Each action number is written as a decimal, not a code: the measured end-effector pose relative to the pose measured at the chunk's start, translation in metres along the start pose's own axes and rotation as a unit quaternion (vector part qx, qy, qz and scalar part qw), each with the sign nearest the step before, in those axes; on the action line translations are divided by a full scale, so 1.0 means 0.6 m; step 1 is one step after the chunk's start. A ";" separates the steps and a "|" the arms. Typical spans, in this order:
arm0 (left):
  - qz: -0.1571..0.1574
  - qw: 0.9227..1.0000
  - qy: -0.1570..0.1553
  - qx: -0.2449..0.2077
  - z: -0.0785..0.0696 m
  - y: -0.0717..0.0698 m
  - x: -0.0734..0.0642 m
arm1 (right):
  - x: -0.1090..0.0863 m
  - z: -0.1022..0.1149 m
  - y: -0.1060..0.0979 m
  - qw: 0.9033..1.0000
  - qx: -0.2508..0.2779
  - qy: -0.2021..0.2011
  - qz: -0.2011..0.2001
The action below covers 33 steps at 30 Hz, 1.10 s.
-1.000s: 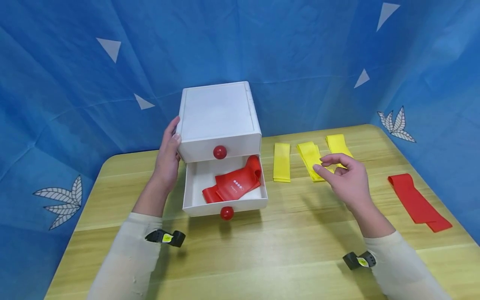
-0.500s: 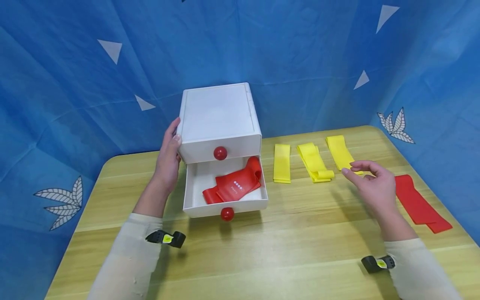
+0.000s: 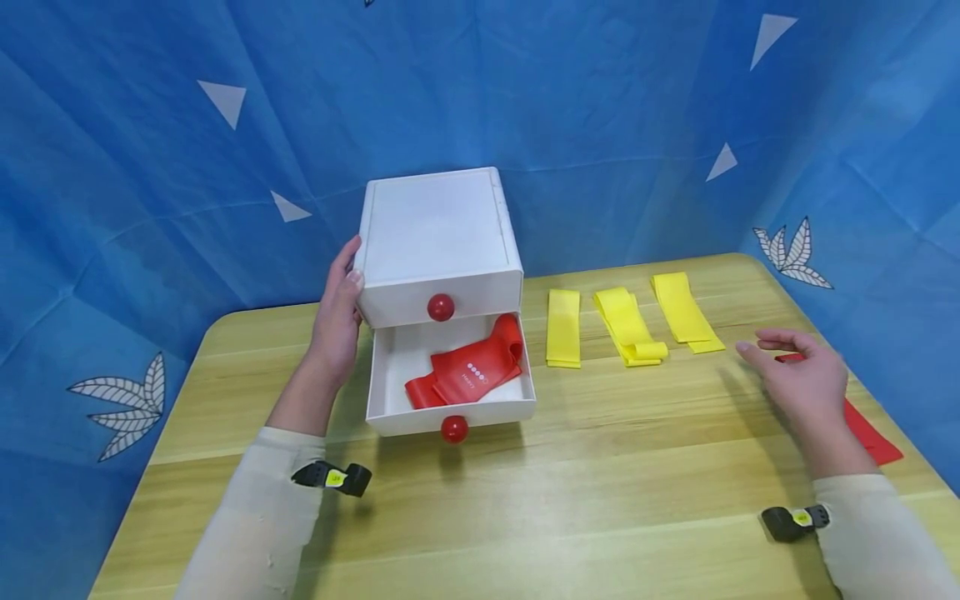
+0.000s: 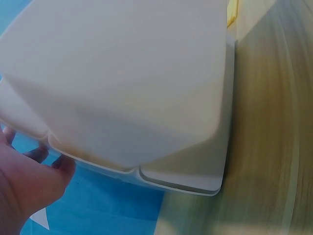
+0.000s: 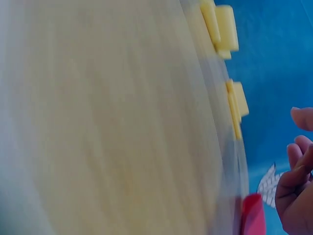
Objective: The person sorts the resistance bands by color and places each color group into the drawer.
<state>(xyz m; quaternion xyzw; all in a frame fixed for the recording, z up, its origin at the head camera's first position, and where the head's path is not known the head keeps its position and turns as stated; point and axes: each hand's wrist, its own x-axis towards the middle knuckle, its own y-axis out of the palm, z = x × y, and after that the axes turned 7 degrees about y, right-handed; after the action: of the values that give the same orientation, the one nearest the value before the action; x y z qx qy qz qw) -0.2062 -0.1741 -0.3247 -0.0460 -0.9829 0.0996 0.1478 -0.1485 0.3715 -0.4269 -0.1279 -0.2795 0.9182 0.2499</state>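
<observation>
My left hand (image 3: 333,321) grips the left side of a white two-drawer box (image 3: 438,221); in the left wrist view its fingertips (image 4: 66,164) bend at the box's edge. The upper drawer is closed. In the pulled-out lower drawer (image 3: 386,367) lies a folded red resistance band (image 3: 474,371) marked "Heavy". My right hand (image 3: 806,383) hovers at the right, thumb and fingers apart and holding nothing. Below it, a second red resistance band (image 3: 870,433) is partly hidden by the hand. Its end (image 5: 253,215) shows in the right wrist view.
Three folded yellow resistance bands, the left one (image 3: 563,329), the middle one (image 3: 626,325) and the right one (image 3: 684,310), lie right of the box on the wooden table (image 3: 585,500). A blue curtain (image 3: 600,100) hangs behind. Red knobs (image 3: 453,429) stick out from the drawers.
My right hand has moved rightward from above the yellow bands to over the red band at the table's right. My left hand and the box have stayed put.
</observation>
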 end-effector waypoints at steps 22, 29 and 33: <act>-0.001 1.000 0.002 0.007 0.002 0.001 0.001 | 0.071 -0.059 -0.059 0.991 -0.096 0.007 0.091; -0.002 1.000 0.000 0.009 0.000 0.003 0.002 | 0.080 -0.074 -0.073 0.988 -0.108 -0.005 0.110; -0.004 1.000 0.002 0.007 0.001 0.003 0.001 | 0.083 -0.082 -0.079 0.990 -0.100 -0.008 0.097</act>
<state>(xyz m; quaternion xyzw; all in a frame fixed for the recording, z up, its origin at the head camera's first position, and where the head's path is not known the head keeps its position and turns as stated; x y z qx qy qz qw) -0.2069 -0.1725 -0.3253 -0.0414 -0.9822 0.1056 0.1500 -0.1538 0.4542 -0.4442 -0.1718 -0.3584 0.9063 0.1433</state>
